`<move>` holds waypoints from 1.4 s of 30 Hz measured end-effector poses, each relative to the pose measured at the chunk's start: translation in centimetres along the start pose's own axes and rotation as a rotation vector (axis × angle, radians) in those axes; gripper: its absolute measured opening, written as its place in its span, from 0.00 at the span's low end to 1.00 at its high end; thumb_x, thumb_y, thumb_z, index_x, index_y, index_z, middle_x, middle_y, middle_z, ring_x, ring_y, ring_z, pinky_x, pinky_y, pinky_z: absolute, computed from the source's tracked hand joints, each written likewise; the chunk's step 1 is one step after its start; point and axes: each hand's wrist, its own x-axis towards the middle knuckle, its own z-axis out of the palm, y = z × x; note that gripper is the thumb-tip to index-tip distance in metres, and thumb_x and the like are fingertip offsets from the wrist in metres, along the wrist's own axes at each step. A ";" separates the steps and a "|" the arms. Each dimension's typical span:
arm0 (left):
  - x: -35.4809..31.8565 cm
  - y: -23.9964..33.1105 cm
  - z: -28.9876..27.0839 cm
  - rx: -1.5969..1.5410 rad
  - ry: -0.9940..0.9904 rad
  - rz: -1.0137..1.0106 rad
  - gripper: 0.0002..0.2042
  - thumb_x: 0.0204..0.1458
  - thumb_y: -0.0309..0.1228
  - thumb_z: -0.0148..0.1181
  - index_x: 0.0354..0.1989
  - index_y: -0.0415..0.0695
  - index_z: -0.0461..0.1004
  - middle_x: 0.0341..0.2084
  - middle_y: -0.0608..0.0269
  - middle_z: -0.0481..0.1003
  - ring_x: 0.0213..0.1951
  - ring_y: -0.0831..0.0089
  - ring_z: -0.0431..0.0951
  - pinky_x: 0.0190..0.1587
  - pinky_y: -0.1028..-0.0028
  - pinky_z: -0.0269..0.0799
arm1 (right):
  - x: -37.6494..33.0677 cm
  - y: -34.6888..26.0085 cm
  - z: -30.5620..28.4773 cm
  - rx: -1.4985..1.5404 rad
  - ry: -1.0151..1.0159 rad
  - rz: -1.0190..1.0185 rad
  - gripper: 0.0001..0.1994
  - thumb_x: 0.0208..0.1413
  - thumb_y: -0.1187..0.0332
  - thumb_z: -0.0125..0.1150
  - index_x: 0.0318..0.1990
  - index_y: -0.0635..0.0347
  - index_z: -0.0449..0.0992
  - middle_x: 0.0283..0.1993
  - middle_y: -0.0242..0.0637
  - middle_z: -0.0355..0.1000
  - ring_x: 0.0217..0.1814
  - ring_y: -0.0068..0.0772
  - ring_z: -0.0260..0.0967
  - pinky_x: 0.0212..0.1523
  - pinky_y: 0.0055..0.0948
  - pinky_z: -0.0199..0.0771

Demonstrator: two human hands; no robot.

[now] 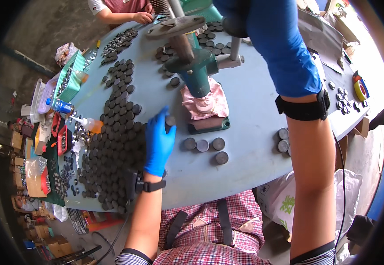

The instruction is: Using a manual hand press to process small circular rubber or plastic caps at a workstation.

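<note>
My left hand (pixel 160 143), in a blue glove, pinches a dark round cap (pixel 170 121) between thumb and fingers, just left of the press base. My right hand (pixel 273 35), gloved in blue too, is raised at the top edge around the black knob of the press lever (pixel 235 27); its fingers are partly cut off by the frame. Between my hands stands a green hand press (pixel 197 73). Beneath its ram, a pink cloth (pixel 218 98) covers the base (pixel 208 125), with a pale round piece (pixel 205 104) on it. Several round caps (pixel 218 143) lie in front.
A large spread of dark caps (pixel 112 150) covers the table's left side. Beyond it are a green basket (pixel 70 77) and an orange-filled squeeze bottle (pixel 92 125). Another person's hand (pixel 143 17) works at the far edge. Yellow tape (pixel 360 90) lies at the right.
</note>
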 end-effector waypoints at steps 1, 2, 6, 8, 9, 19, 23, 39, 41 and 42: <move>-0.9 0.2 -0.6 0.010 0.005 -0.007 0.27 0.46 0.20 0.64 0.59 0.42 0.69 0.44 0.52 0.76 0.45 0.53 0.75 0.50 0.61 0.71 | 0.1 -0.1 -0.3 0.010 -0.007 0.005 0.27 0.60 0.37 0.44 0.22 0.50 0.68 0.14 0.28 0.62 0.13 0.21 0.55 0.13 0.22 0.49; -1.7 0.9 -0.9 0.006 -0.067 0.025 0.27 0.46 0.20 0.64 0.59 0.42 0.69 0.45 0.51 0.76 0.46 0.52 0.74 0.51 0.61 0.70 | 0.0 -0.6 -0.5 -0.091 -0.112 0.044 0.27 0.58 0.36 0.44 0.23 0.49 0.68 0.15 0.27 0.61 0.13 0.21 0.54 0.13 0.22 0.47; -4.0 2.6 -0.4 -0.194 -0.205 0.071 0.28 0.46 0.24 0.66 0.59 0.42 0.68 0.52 0.49 0.73 0.54 0.51 0.71 0.58 0.59 0.66 | -0.3 -1.0 -0.1 -0.245 -0.109 0.155 0.28 0.55 0.33 0.43 0.24 0.49 0.67 0.14 0.26 0.57 0.13 0.22 0.48 0.14 0.23 0.42; -4.0 3.7 -1.6 -0.094 -0.163 0.056 0.28 0.47 0.27 0.67 0.60 0.42 0.68 0.53 0.50 0.71 0.54 0.50 0.70 0.59 0.58 0.64 | -0.3 -0.7 -0.1 -0.234 -0.078 0.144 0.28 0.55 0.34 0.43 0.23 0.50 0.67 0.14 0.26 0.56 0.13 0.22 0.48 0.14 0.24 0.43; -3.7 4.0 -2.6 0.038 -0.119 0.046 0.28 0.47 0.29 0.67 0.60 0.43 0.68 0.54 0.50 0.71 0.54 0.50 0.69 0.58 0.57 0.64 | -0.2 -0.6 -0.2 -0.242 -0.075 0.140 0.28 0.55 0.34 0.43 0.23 0.50 0.67 0.14 0.26 0.56 0.13 0.22 0.48 0.14 0.24 0.43; -2.0 1.9 -2.6 0.272 -0.139 -0.148 0.20 0.51 0.35 0.66 0.51 0.43 0.72 0.42 0.54 0.74 0.43 0.52 0.74 0.48 0.59 0.70 | 1.3 0.3 -0.9 -0.292 -0.149 0.037 0.28 0.59 0.36 0.42 0.24 0.51 0.67 0.15 0.26 0.58 0.14 0.23 0.52 0.14 0.25 0.47; 1.2 3.9 -0.1 -0.176 0.036 -0.025 0.19 0.52 0.30 0.67 0.51 0.41 0.72 0.39 0.53 0.75 0.40 0.55 0.77 0.44 0.65 0.74 | 4.2 2.0 -1.4 -0.192 -0.111 -0.048 0.25 0.61 0.40 0.43 0.26 0.51 0.68 0.17 0.27 0.61 0.15 0.24 0.55 0.16 0.25 0.52; 3.3 5.9 5.9 -0.741 -0.015 -0.028 0.33 0.52 0.25 0.67 0.65 0.35 0.58 0.52 0.50 0.73 0.54 0.64 0.75 0.57 0.67 0.70 | 2.3 0.9 -2.0 -0.110 -0.191 -0.087 0.20 0.64 0.48 0.44 0.30 0.53 0.68 0.21 0.30 0.66 0.18 0.24 0.62 0.19 0.23 0.61; 2.7 4.6 5.6 -0.755 -0.027 -0.047 0.35 0.52 0.24 0.66 0.67 0.35 0.55 0.54 0.51 0.72 0.55 0.65 0.74 0.58 0.67 0.69 | 0.9 1.0 -1.7 -0.001 -0.265 -0.066 0.20 0.63 0.47 0.45 0.30 0.53 0.68 0.21 0.30 0.66 0.17 0.24 0.61 0.18 0.22 0.60; 2.7 4.8 5.6 -0.797 -0.045 -0.052 0.37 0.53 0.23 0.65 0.69 0.36 0.52 0.57 0.51 0.70 0.57 0.65 0.72 0.59 0.68 0.68 | 0.3 0.7 -1.8 0.079 -0.332 -0.058 0.20 0.63 0.47 0.45 0.30 0.53 0.68 0.21 0.31 0.66 0.17 0.24 0.61 0.17 0.21 0.60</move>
